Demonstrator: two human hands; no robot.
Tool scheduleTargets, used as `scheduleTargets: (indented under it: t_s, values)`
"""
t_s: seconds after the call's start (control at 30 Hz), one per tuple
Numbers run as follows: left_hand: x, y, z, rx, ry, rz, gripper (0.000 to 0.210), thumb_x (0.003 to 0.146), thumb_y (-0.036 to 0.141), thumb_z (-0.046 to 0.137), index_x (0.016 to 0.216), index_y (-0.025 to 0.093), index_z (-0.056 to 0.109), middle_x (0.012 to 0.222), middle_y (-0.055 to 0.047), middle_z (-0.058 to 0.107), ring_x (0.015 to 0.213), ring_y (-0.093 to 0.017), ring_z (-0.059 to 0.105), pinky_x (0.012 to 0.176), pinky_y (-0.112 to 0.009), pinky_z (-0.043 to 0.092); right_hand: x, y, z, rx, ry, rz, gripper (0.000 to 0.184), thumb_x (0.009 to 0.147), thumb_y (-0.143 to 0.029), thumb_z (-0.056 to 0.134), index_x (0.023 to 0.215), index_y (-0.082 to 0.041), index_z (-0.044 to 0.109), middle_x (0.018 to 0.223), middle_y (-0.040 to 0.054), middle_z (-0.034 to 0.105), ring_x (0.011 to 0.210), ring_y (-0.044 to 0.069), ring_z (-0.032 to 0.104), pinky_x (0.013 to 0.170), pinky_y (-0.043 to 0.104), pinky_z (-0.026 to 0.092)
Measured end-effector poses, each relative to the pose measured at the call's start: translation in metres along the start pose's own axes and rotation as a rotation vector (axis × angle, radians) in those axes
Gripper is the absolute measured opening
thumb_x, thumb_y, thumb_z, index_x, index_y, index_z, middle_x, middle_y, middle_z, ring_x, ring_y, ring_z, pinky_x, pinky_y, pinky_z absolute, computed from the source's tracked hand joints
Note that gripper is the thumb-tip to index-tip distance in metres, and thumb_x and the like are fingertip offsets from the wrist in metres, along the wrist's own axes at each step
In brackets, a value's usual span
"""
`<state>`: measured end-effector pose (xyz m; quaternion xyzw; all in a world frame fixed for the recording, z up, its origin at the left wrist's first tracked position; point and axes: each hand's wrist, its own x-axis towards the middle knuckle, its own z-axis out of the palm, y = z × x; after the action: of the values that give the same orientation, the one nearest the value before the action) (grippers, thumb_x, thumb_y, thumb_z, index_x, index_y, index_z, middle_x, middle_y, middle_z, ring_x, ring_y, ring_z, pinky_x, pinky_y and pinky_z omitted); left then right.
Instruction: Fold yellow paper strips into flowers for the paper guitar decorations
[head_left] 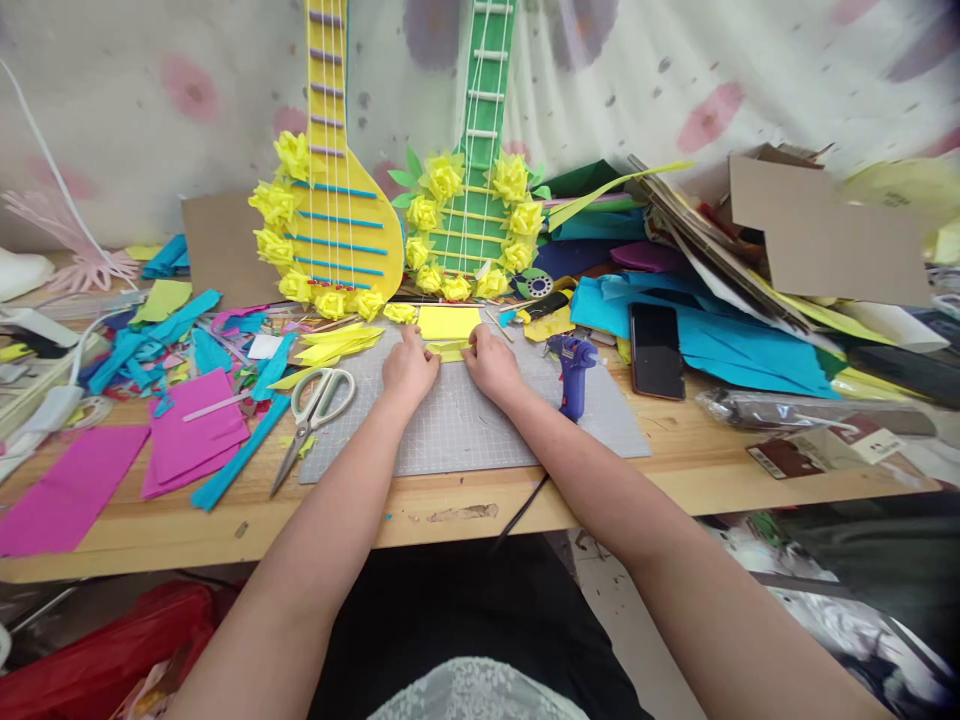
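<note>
Between my hands a narrow strip of yellow crepe paper [450, 351] is stretched low over the grey cutting mat [465, 430]. My left hand [410, 368] pinches its left end, and my right hand [491, 362] has closed on the other end. Just beyond them lies a flat yellow paper rectangle [448, 322]. A purple glue gun [574, 375] stands on the mat, right of my right hand. Scissors [315, 415] with pale handles rest at the mat's left edge, points toward me. Behind them is a pile of cut yellow strips [341, 343].
A yellow paper guitar [352, 230] and a green one [472, 225], both with yellow paper flowers, lean at the back. Pink paper sheets [195, 430] and blue scraps crowd the left. On the right are a phone [657, 350], blue paper [750, 335] and stacked cardboard [817, 225].
</note>
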<state>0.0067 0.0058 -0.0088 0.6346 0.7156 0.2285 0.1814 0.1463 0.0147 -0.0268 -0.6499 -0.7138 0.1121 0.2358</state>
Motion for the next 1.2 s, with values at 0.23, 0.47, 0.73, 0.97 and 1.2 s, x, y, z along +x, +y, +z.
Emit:
scheduleTargets:
  t_s: [0.23, 0.47, 0.73, 0.97, 1.2]
  values:
    - [0.0, 0.001, 0.001, 0.038, 0.025, -0.026, 0.057, 0.074, 0.026, 0.06, 0.124, 0.021, 0.033, 0.095, -0.007, 0.066, 0.094, -0.02, 0.061, 0.08, -0.03, 0.043, -0.001, -0.003, -0.001, -0.112, -0.023, -0.004, 0.016, 0.086, -0.021, 0.042, 0.099, -0.014, 0.049, 0.093, 0.0118, 0.061, 0.087, 0.022, 0.054, 0.069, 0.029, 0.036]
    - [0.002, -0.002, 0.004, 0.01, 0.051, 0.013, 0.044, 0.073, 0.023, 0.059, 0.114, 0.022, 0.041, 0.088, -0.004, 0.064, 0.089, -0.02, 0.058, 0.078, -0.032, 0.042, -0.001, -0.003, 0.001, -0.173, -0.011, -0.029, 0.016, 0.086, -0.02, 0.041, 0.098, -0.015, 0.051, 0.093, 0.0118, 0.062, 0.088, 0.023, 0.054, 0.068, 0.029, 0.036]
    - [0.001, 0.0, 0.006, 0.101, 0.092, 0.222, 0.013, 0.075, 0.02, 0.054, 0.078, 0.023, 0.066, 0.101, -0.009, 0.053, 0.108, -0.027, 0.042, 0.092, -0.039, 0.036, -0.003, -0.004, 0.003, -0.216, 0.004, -0.053, 0.019, 0.087, -0.024, 0.042, 0.101, -0.015, 0.05, 0.095, 0.0126, 0.062, 0.09, 0.024, 0.054, 0.071, 0.03, 0.037]
    - [0.0, -0.001, 0.011, 0.119, 0.118, 0.209, 0.013, 0.074, 0.03, 0.057, 0.079, 0.024, 0.069, 0.102, -0.009, 0.051, 0.107, -0.029, 0.041, 0.094, -0.042, 0.034, -0.008, -0.009, 0.001, -0.215, 0.006, -0.086, 0.024, 0.084, -0.03, 0.046, 0.102, -0.014, 0.05, 0.099, 0.0138, 0.06, 0.093, 0.026, 0.052, 0.075, 0.033, 0.039]
    - [0.002, -0.005, 0.01, 0.075, 0.07, 0.172, 0.016, 0.074, 0.019, 0.055, 0.078, 0.027, 0.069, 0.104, -0.007, 0.054, 0.109, -0.028, 0.042, 0.094, -0.042, 0.034, -0.006, -0.004, -0.003, -0.134, -0.007, -0.038, 0.026, 0.077, -0.01, 0.04, 0.102, -0.015, 0.048, 0.102, 0.0126, 0.057, 0.092, 0.023, 0.05, 0.073, 0.032, 0.039]
